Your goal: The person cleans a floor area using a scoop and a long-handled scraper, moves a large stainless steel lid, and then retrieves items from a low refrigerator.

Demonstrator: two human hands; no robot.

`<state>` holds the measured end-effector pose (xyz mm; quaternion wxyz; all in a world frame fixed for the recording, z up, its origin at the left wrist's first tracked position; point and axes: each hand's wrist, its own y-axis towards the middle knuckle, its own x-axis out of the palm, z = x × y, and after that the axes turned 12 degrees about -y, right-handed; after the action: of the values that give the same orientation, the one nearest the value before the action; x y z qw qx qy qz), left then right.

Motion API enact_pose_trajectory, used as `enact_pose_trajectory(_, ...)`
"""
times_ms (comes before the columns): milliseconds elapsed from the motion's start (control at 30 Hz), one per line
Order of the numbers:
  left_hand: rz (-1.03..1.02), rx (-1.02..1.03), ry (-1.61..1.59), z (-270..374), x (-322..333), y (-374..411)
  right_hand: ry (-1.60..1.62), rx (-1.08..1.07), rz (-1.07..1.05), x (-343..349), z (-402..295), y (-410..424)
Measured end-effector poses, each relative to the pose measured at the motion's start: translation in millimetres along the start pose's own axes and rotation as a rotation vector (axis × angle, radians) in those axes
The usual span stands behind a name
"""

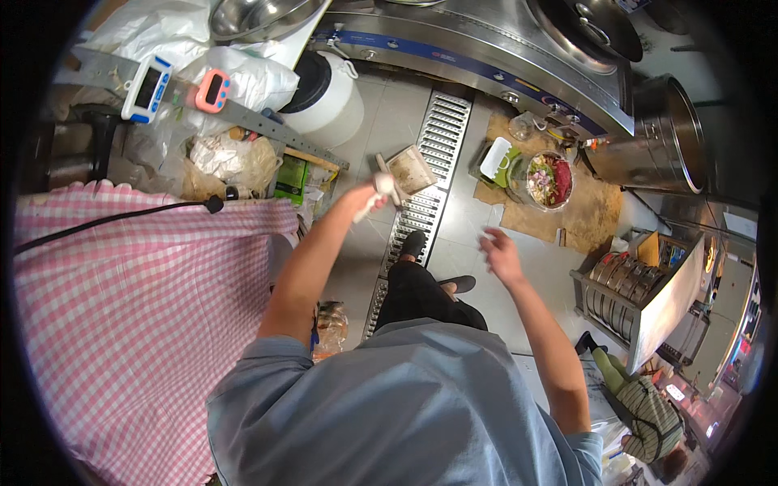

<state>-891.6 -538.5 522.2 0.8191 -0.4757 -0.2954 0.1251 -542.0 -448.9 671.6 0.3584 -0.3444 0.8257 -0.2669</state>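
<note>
My left hand (368, 195) is closed around a pale, elongated object (366, 209) with a rounded upper end; blur hides what it is, though it could be dough or a tool. Just beyond that hand lies a square, light tray-like thing (412, 170) with a stained surface, over the edge of the floor drain grate (445, 136). Out to the right, my right hand (502, 258) hangs above the floor tiles with fingers spread and nothing visible in it. Ahead of it on the floor stands a clear-lined container (570, 182) of chopped purple, white and green food.
A steel range (444, 58) runs across the far side. At left are a white barrel (340, 103), a shelf rail with two timers (213, 91) and a pink checked cloth (152, 291). Brown cardboard (583, 225) and a metal rack (602, 304) stand right; another person (647, 419) is lower right.
</note>
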Motion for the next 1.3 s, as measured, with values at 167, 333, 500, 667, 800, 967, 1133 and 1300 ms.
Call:
enact_pose_trajectory(167,-0.11,0.236,0.395,101,36,1,-0.258,0.397,0.259,-45,248,-83)
enact_pose_trajectory(333,0.093,0.11,0.598,166,-31,36,-0.271,0.756,0.383,-40,399,-216)
enact_pose_trajectory(500,0.315,0.071,0.305,169,-63,62,-0.126,1.095,0.327,13,396,-319)
enact_pose_trajectory(667,0.557,0.226,1.004,236,-122,55,0.276,1.106,0.353,71,398,-335)
enact_pose_trajectory(800,0.812,0.445,1.26,195,-98,44,0.004,0.923,0.158,101,446,-367)
enact_pose_trajectory(967,0.977,0.761,1.484,156,-48,19,0.074,0.863,0.096,76,485,-332)
enact_pose_trajectory(1133,0.469,0.502,1.51,59,83,37,0.295,0.892,0.14,-3,522,-275)
enact_pose_trajectory(1300,0.043,0.097,1.546,-27,235,58,0.282,0.813,0.239,-85,611,-242)
